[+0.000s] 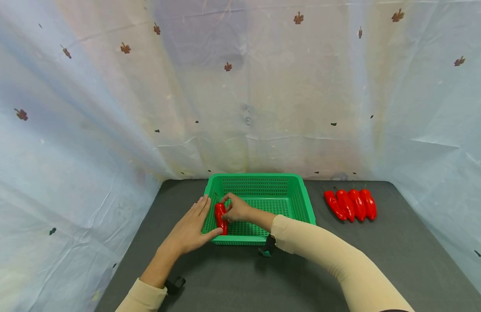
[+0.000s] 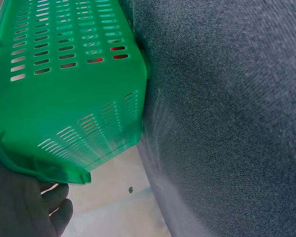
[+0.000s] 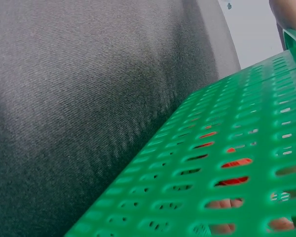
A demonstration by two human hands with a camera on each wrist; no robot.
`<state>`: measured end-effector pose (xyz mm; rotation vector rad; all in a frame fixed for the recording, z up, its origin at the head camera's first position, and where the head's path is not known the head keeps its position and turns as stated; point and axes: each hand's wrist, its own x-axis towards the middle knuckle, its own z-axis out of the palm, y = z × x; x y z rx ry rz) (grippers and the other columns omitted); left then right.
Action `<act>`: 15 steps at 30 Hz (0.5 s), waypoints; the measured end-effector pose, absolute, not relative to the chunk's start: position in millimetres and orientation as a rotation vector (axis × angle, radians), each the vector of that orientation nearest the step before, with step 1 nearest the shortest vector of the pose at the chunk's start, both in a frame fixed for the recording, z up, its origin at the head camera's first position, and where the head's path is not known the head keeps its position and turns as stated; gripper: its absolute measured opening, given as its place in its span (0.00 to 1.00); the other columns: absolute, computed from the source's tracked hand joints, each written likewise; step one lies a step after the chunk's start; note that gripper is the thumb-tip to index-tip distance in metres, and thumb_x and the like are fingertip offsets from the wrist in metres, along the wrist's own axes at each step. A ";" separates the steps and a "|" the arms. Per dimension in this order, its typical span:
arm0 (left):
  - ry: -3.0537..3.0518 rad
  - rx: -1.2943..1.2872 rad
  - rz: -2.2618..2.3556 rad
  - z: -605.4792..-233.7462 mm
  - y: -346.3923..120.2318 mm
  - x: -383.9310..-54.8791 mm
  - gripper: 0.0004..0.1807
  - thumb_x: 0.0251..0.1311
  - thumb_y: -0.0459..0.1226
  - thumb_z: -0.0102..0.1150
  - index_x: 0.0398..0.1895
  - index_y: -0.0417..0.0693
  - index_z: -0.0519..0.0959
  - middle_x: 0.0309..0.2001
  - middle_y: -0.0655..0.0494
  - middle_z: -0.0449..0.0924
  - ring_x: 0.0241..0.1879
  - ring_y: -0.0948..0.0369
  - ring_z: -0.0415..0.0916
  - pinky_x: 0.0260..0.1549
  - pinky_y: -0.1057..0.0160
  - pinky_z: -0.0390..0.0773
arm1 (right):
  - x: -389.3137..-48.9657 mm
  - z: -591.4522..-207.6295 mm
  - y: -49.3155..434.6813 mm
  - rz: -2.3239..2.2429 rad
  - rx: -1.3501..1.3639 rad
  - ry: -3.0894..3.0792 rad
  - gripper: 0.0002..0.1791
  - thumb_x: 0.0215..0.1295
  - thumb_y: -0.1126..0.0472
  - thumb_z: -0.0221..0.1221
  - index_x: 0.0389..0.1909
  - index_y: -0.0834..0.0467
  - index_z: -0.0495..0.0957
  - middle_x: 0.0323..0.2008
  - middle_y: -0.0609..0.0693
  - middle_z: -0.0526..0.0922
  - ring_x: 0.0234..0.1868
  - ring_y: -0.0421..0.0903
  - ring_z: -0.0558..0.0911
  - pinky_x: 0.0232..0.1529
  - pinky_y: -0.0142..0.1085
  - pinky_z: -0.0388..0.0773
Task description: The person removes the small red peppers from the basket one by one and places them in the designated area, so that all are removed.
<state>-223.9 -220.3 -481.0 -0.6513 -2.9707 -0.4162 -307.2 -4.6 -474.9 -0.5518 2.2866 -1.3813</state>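
A green perforated plastic basket stands on the dark table. Along its left side inside lies a red chili pepper, its stem pointing away from me. My right hand reaches into the basket and pinches this pepper with curled fingers and thumb. On the basket's left rim rests my left hand, its fingers straight and the thumb stretched toward the pepper's near end. In the left wrist view that hand is partly visible at the rim. Through the basket's slots the right wrist view shows bits of red pepper and fingertips.
Several more red chili peppers lie side by side on the table, right of the basket. Behind and at the sides hangs a pale patterned sheet. The basket's back edge sits close to it.
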 end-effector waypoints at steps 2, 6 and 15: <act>-2.975 -0.650 -0.415 -481.0 -219.9 -224.3 0.60 0.71 0.72 0.50 0.88 0.40 0.46 0.88 0.47 0.37 0.87 0.49 0.38 0.84 0.44 0.49 | -308.2 -472.5 -2.6 -1.404 -0.547 2.278 0.28 0.70 0.74 0.67 0.67 0.64 0.68 0.42 0.62 0.82 0.36 0.57 0.88 0.48 0.59 0.90; -2.983 -0.647 -0.421 -481.2 -220.1 -224.5 0.60 0.72 0.72 0.50 0.88 0.41 0.44 0.88 0.47 0.37 0.87 0.48 0.38 0.84 0.44 0.48 | -311.5 -465.4 4.2 -1.478 -0.529 2.256 0.28 0.70 0.74 0.66 0.67 0.65 0.68 0.43 0.64 0.81 0.38 0.58 0.88 0.47 0.61 0.90; -2.971 -0.651 -0.420 -480.8 -218.8 -226.2 0.60 0.72 0.72 0.51 0.88 0.40 0.44 0.88 0.45 0.39 0.87 0.47 0.39 0.84 0.43 0.49 | -313.4 -450.4 29.1 -1.583 -0.487 2.219 0.28 0.71 0.73 0.65 0.68 0.64 0.67 0.53 0.69 0.79 0.46 0.60 0.88 0.50 0.62 0.88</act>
